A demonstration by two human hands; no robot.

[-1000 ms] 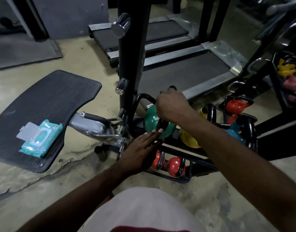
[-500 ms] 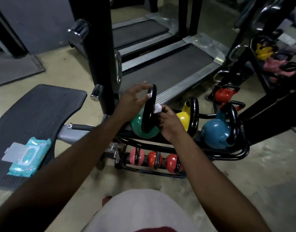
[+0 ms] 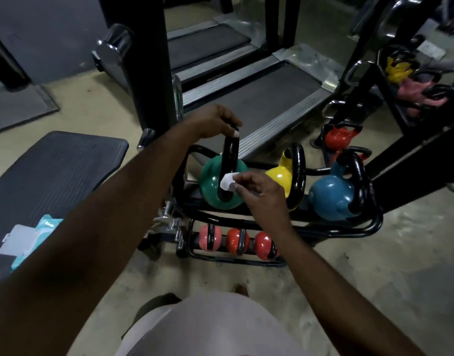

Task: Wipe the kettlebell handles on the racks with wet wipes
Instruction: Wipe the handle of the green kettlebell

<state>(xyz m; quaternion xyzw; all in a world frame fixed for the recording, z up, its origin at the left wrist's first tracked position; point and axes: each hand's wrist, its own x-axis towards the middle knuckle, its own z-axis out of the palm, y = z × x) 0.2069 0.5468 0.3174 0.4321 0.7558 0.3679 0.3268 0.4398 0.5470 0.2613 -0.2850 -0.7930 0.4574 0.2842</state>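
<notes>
Two grips work the green kettlebell on the rack. Nearest, the right grip pinches a white wet wipe against the black handle, low down. Beyond, the left grip clasps the handle's top.

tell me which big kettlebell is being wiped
The green kettlebell, leftmost: the left hand grips its handle, the right hand holds a wipe against it; the yellow one and blue one aren't gripped.

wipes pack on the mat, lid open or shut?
Open. The white lid flap lies swung out beside the teal wipes pack on the black mat; the left forearm hides the opening.
</notes>
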